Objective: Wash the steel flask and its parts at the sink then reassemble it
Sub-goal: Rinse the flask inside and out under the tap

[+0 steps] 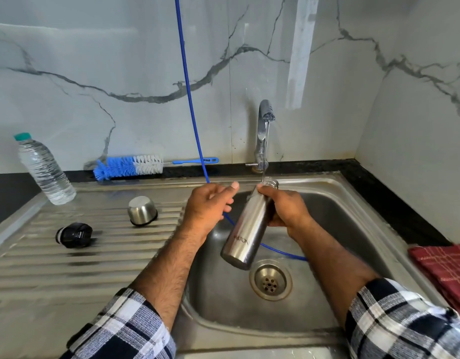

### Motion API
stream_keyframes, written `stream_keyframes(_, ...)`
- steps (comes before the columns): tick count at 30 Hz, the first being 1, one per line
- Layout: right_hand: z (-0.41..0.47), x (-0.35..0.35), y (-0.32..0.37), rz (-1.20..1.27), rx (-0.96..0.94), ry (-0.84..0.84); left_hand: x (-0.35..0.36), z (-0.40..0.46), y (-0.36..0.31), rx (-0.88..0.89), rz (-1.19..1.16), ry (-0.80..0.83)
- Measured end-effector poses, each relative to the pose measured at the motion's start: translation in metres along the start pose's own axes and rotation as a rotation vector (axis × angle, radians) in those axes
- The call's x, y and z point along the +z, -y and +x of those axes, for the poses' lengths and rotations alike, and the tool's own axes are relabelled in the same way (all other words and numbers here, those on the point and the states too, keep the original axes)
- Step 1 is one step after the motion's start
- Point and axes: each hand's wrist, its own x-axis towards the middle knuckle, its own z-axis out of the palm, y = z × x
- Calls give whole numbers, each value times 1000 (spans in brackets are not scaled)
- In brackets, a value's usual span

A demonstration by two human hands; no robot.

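My right hand [286,211] grips the steel flask [247,229] near its neck and holds it tilted over the sink basin [327,229]. The flask's open mouth sits under the tap [265,117], and a thin stream of water runs into it. My left hand [210,203] hovers just left of the flask with its fingers loosely curled, holding nothing that I can see. The steel cup lid [142,211] stands upside down on the ribbed drainboard [68,268]. The black stopper [74,235] lies on its side further left.
A blue-and-white bottle brush [128,167] lies along the back ledge. A clear plastic water bottle [43,169] stands at the far left. A blue hose [190,99] hangs down into the basin behind the flask. A red cloth [446,270] lies on the right counter.
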Motion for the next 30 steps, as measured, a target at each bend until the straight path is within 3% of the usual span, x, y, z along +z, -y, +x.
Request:
stream_keyframes(3,0,1,4,28,-116,-11,4,-2,4,10,162,103)
stream_keyframes(8,1,1,9,174,-113,-3,1,-5,9,53,575,287)
stream_keyframes(12,1,0,9,230,-87,65,-5,-5,2,98,818,182)
stream_keyframes(15,3,-11,14,191,-146,56,-12,-2,-1,71,659,92)
stream_keyframes(18,4,-20,15,223,-134,36,-19,2,2,86,326,6)
stream_keyframes(21,5,-20,17,216,-117,-98,-16,-3,-7,58,-21,-45)
stream_keyframes(24,3,-16,15,-224,-407,-218,-9,-5,-10,0,-127,-144)
stream_keyframes(26,-3,-10,11,-521,-644,-191,-9,-3,-9,-37,-152,-241)
stream_keyframes(30,-10,4,9,-923,-960,-253,-10,-1,-14,-120,-188,-344)
